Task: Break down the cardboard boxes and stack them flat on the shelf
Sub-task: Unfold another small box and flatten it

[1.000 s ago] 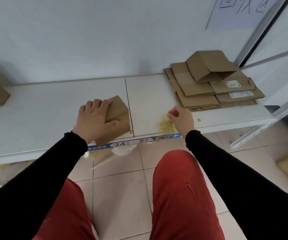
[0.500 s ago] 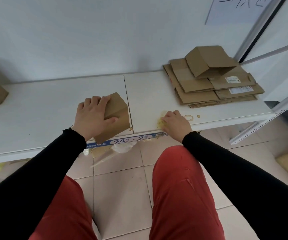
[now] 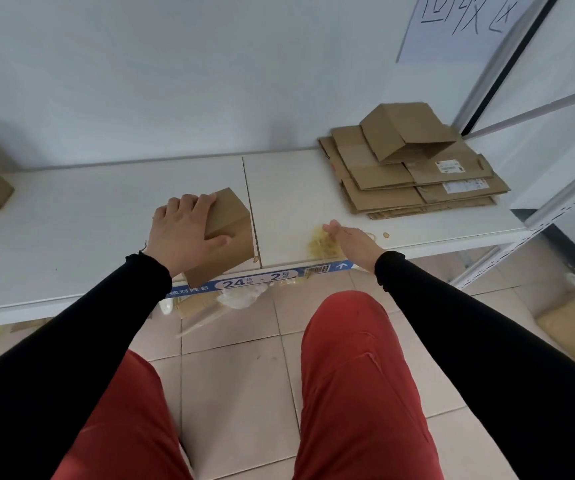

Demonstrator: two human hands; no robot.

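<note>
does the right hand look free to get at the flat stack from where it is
Probably yes. The right hand is open and holds nothing, and the bare shelf between it and the flat stack has nothing standing in the way. The left hand holds the small box on the other side.
</note>
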